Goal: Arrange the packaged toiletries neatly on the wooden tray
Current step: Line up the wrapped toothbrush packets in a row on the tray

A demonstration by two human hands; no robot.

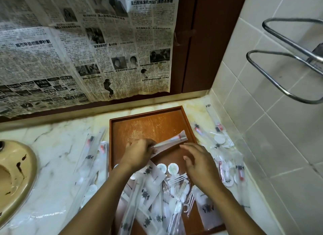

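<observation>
A brown wooden tray point(150, 122) lies on the marble counter, its far half bare. My left hand point(139, 152) is closed on one end of a long clear toothbrush packet point(173, 141) that lies slanted over the tray's middle. My right hand point(199, 163) hovers just to the packet's right, fingers spread, holding nothing. A jumbled pile of packaged toiletries point(157, 196) covers the tray's near half: white sachets with a black emblem, round white lids point(172, 168), cotton buds and floss picks point(181, 187).
More clear packets lie on the counter left of the tray point(92, 157) and right of it point(222, 147). A beige sink point(15, 173) sits at the left edge. Newspaper point(83, 47) covers the back wall. A chrome towel rack point(286, 59) juts from the tiled right wall.
</observation>
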